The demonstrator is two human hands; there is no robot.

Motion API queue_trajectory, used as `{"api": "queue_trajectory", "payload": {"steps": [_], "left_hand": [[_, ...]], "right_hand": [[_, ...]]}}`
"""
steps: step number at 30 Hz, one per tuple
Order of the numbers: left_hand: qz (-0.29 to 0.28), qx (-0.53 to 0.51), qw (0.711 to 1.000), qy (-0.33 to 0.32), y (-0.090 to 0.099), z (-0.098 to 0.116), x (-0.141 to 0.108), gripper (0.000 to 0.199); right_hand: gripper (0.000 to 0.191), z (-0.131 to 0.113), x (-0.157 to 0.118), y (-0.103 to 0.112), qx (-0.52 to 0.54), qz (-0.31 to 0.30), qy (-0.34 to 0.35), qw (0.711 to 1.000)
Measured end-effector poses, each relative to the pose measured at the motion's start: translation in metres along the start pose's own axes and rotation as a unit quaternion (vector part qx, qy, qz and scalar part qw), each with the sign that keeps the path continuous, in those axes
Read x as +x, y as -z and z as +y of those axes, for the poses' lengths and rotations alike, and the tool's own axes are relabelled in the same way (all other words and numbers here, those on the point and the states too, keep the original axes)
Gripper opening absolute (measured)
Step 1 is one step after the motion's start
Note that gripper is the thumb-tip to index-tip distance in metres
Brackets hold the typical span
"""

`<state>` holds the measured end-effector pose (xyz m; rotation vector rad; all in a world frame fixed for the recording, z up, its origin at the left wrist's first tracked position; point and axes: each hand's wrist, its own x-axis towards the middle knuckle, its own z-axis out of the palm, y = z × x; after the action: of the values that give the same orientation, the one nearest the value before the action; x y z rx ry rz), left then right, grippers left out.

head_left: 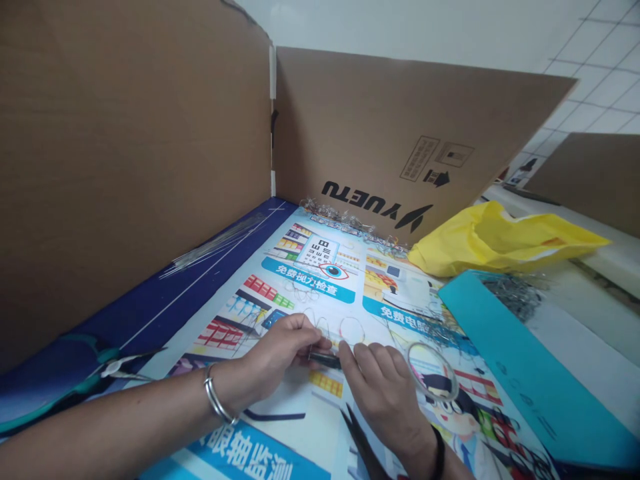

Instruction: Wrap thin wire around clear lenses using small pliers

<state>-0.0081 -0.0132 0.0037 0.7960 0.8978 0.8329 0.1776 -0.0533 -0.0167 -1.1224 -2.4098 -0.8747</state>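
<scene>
My left hand (277,357), with a silver bangle at its wrist, is closed in a pinch on a thin bent wire (320,327). My right hand (383,383) is closed around a short dark tool (325,360), whose tip reaches the left fingertips; its exact kind is partly hidden. A thin wire loop (353,320) stands just beyond the hands. Below the right hand lie dark pointed tweezers (361,437). A pale round coil (433,370) rests right of it.
Teal-handled pliers (107,367) lie at the left. Straight wires (215,247) rest along the cardboard wall (135,153). Tangled wire bits line the back edge. At right are a yellow bag (500,240), a turquoise box (530,373) and a wire heap (513,297). A printed poster (295,400) covers the table.
</scene>
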Motion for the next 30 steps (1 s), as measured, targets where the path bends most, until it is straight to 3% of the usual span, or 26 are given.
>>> {"api": "queue_trajectory", "payload": {"steps": [18,30], "left_hand": [[0.023,-0.012,1.0,0.007,0.0001,0.0022,0.0004,0.017],[0.005,-0.018,1.0,0.01,-0.003,-0.002,-0.0007,0.018]], "right_hand": [[0.025,0.002,0.0009,-0.0026,0.01,0.009,-0.005,1.0],[0.024,-0.0007,0.0024,-0.0035,0.017,0.003,-0.005,1.0]]}}
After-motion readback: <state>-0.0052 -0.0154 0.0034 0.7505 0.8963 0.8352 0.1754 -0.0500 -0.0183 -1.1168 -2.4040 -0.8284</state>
